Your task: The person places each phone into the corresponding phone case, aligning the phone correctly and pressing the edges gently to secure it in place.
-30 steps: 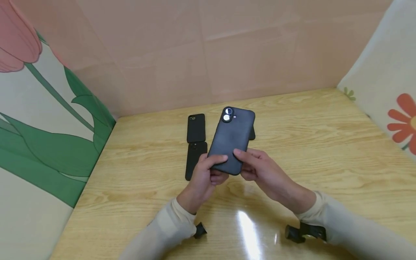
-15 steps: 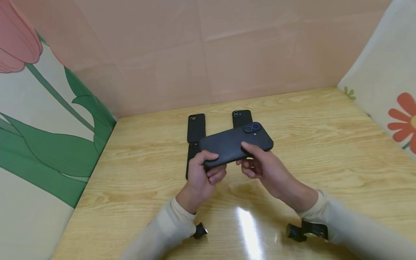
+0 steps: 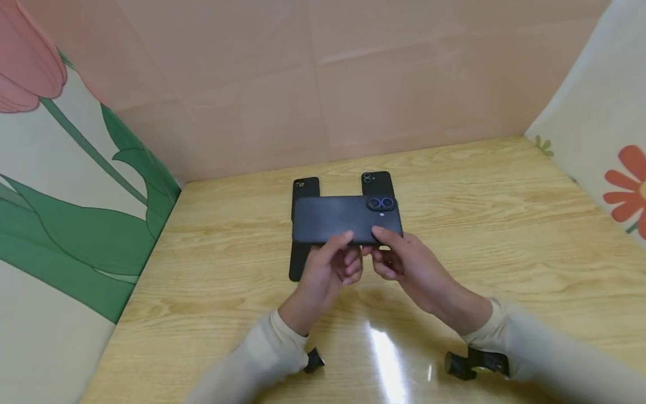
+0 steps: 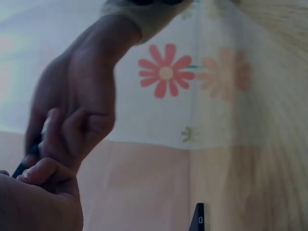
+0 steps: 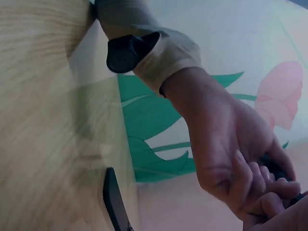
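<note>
A dark blue-black smartphone (image 3: 328, 220) lies sideways in the air above the table, its back and two round lenses facing up, camera end to the right. My left hand (image 3: 328, 269) pinches its near long edge around the middle, thumb on the back and fingers curled beneath. Further right along that edge, my right hand (image 3: 421, 269) pinches it the same way. Both wrist views show the curled fingers close together, while most of the phone is hidden there. Behind it, a black phone (image 3: 305, 187) and another black phone (image 3: 299, 265) are partly covered.
Another black phone (image 3: 381, 183) lies at the back, its lower part hidden by the held one. The wood-grain table (image 3: 494, 224) meets a pink backdrop (image 3: 242, 84). Flowered cloths hang at the left (image 3: 75, 185) and right (image 3: 595, 140). Black cameras sit at both wrists.
The held phone has turned clockwise from nearly upright to level sideways, its camera end swinging right. My left hand has shifted right along the edge, closer to my right hand.
</note>
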Demonstrator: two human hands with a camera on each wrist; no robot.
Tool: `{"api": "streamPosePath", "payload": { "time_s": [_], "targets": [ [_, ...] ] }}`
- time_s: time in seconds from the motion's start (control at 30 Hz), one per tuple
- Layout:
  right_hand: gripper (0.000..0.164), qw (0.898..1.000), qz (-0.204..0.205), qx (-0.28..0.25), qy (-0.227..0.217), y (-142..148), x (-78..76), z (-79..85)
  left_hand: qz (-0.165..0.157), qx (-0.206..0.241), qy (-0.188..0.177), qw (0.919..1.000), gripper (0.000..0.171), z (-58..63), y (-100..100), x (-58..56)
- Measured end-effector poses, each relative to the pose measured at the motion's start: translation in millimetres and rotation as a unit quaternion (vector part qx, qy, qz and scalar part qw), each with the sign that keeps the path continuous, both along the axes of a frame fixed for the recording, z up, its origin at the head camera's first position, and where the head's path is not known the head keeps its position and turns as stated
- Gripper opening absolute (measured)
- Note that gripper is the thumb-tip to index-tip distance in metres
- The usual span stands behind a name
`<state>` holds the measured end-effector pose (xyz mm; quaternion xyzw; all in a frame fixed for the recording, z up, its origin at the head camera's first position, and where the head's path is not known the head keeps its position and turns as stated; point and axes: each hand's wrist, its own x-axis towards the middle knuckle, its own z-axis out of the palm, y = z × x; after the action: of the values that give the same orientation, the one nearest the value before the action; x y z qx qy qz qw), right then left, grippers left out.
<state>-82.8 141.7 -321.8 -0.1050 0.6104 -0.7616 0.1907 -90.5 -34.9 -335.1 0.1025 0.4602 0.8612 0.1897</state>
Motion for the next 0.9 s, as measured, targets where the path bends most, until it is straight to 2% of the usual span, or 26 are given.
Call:
{"api": "streamPosePath", "payload": {
  "time_s": [0.07,0.17,0.3,0.53,0.63,0.73,0.8,0.9],
  "targets": [
    [0.036,1.000,0.018,0.015,0.012,-1.8,2.5,-0.1,-0.002,-0.035,-0.006,0.9994,0.033,-0.5,3.5,2.0],
    [0.038,0.998,0.028,0.036,0.034,-2.2,4.2,1.3,0.003,-0.044,-0.014,0.9989,0.038,0.0,3.3,2.4],
    [0.044,0.997,0.015,0.045,0.055,-1.1,4.9,2.8,0.023,-0.016,-0.019,0.9994,0.040,-1.7,0.5,0.0],
    [0.041,0.997,0.017,0.033,0.069,-1.8,4.1,2.1,0.020,0.017,-0.020,0.9995,0.043,-4.4,-3.0,-2.9],
    [0.040,0.997,0.007,0.027,0.067,-1.6,3.6,2.5,0.007,0.019,-0.017,0.9997,0.042,-4.0,-3.2,-2.6],
    [0.039,0.998,-0.013,-0.003,0.063,-0.1,3.2,3.3,-0.011,0.007,-0.005,0.9999,0.045,-3.4,-3.4,-1.7],
    [0.034,0.997,-0.029,-0.036,0.063,1.7,2.5,3.6,0.003,0.005,-0.002,1.0000,0.048,-2.8,-3.9,-1.9],
    [0.025,0.992,-0.041,-0.108,0.058,6.4,0.3,3.7,0.070,0.021,0.001,0.9974,0.055,-3.0,-5.7,-4.1]
  ]
}}
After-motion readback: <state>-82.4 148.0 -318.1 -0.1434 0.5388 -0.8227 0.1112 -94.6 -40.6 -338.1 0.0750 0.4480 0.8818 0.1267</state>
